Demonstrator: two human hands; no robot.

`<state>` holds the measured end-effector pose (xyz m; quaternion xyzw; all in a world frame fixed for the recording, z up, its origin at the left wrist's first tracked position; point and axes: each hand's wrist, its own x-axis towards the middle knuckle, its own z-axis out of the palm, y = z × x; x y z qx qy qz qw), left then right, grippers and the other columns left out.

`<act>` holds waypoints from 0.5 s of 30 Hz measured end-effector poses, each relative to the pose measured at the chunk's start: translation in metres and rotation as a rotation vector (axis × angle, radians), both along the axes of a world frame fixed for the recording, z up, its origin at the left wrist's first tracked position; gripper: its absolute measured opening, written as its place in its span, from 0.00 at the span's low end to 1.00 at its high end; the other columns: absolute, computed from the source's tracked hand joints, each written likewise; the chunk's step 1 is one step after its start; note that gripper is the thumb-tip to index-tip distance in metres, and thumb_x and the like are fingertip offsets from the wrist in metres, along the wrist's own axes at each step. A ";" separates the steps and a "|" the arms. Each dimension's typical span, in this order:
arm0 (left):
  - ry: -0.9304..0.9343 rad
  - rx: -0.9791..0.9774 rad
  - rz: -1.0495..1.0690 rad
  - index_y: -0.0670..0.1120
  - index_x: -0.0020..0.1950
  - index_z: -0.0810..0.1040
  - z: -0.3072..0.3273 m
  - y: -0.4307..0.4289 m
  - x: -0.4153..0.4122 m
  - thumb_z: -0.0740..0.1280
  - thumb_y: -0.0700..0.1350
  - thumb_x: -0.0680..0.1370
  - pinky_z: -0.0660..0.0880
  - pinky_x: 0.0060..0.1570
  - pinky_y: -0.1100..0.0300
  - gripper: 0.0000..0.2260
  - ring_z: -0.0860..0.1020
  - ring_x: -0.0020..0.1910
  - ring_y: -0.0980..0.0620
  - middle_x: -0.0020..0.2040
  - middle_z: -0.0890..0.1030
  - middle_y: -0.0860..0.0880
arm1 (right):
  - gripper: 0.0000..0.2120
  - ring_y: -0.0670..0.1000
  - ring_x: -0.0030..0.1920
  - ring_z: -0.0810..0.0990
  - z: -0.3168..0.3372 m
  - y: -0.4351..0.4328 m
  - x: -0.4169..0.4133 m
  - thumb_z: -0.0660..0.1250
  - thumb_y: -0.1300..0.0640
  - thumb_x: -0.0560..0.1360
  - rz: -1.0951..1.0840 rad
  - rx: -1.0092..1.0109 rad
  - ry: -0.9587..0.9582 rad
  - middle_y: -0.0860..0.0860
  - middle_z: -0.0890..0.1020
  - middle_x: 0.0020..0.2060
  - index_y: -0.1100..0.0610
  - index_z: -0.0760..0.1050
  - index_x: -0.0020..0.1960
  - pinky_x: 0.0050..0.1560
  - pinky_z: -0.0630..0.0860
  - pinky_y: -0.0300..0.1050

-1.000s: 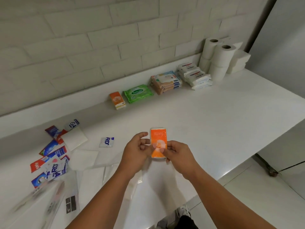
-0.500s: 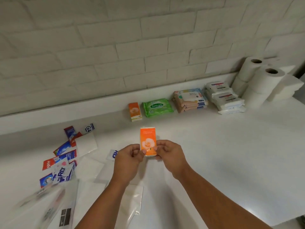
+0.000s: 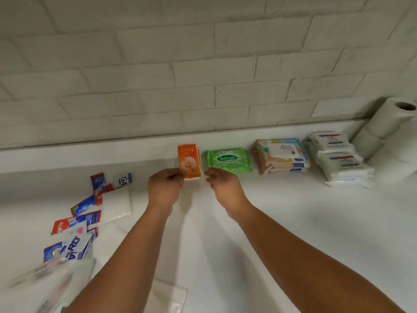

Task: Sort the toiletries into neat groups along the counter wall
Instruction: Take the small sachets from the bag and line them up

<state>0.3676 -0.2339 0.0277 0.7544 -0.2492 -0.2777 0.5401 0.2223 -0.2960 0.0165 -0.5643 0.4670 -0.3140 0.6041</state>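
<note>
An orange tissue pack with a flower print is near the counter wall, over a second orange pack whose edge shows at its right side. My left hand pinches its lower left corner. My right hand hovers just off its lower right corner, fingers apart and holding nothing. Along the wall to the right lie a green Sanicare wipes pack, a stack of pastel wipes packs and a stack of white wipes packs.
Toilet paper rolls stand at the far right by the wall. Several loose sachets and a white packet lie scattered on the left of the white counter. A blurred clear plastic bag is at bottom left.
Both hands carried the orange pack away from me to the wall, onto the other orange pack. My right hand has let go of it. The view has shifted left and closer.
</note>
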 end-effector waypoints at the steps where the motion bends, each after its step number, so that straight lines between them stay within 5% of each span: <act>1: 0.021 0.014 0.012 0.45 0.45 0.86 0.001 -0.009 0.006 0.72 0.40 0.74 0.79 0.43 0.54 0.04 0.78 0.33 0.51 0.36 0.85 0.47 | 0.08 0.53 0.45 0.79 -0.001 -0.008 0.006 0.63 0.55 0.74 0.019 -0.006 0.016 0.55 0.83 0.42 0.54 0.80 0.42 0.48 0.72 0.50; 5: 0.016 0.086 0.002 0.51 0.32 0.85 -0.011 -0.039 0.029 0.75 0.46 0.70 0.82 0.50 0.45 0.07 0.80 0.34 0.49 0.31 0.84 0.48 | 0.14 0.49 0.40 0.74 0.010 -0.029 0.026 0.60 0.53 0.77 0.039 0.184 -0.014 0.48 0.79 0.35 0.55 0.78 0.36 0.43 0.67 0.45; 7: 0.010 0.135 -0.017 0.50 0.35 0.86 -0.016 -0.050 0.036 0.76 0.45 0.69 0.82 0.51 0.44 0.03 0.82 0.36 0.47 0.35 0.85 0.46 | 0.16 0.48 0.38 0.73 0.017 -0.034 0.035 0.58 0.48 0.78 0.081 0.244 0.002 0.48 0.79 0.34 0.53 0.77 0.38 0.41 0.65 0.45; 10: 0.111 0.156 -0.054 0.43 0.48 0.85 -0.020 -0.060 0.041 0.73 0.39 0.73 0.82 0.53 0.50 0.05 0.83 0.43 0.47 0.49 0.86 0.40 | 0.22 0.56 0.46 0.80 0.021 -0.038 0.047 0.54 0.42 0.79 0.091 0.221 0.097 0.55 0.84 0.45 0.55 0.80 0.46 0.48 0.74 0.50; 15: 0.080 0.230 -0.036 0.46 0.36 0.86 -0.041 -0.074 0.049 0.79 0.46 0.65 0.82 0.53 0.47 0.05 0.86 0.39 0.45 0.35 0.86 0.45 | 0.27 0.57 0.56 0.77 0.023 -0.043 0.054 0.50 0.40 0.82 0.083 0.232 0.142 0.57 0.79 0.56 0.59 0.76 0.62 0.56 0.71 0.50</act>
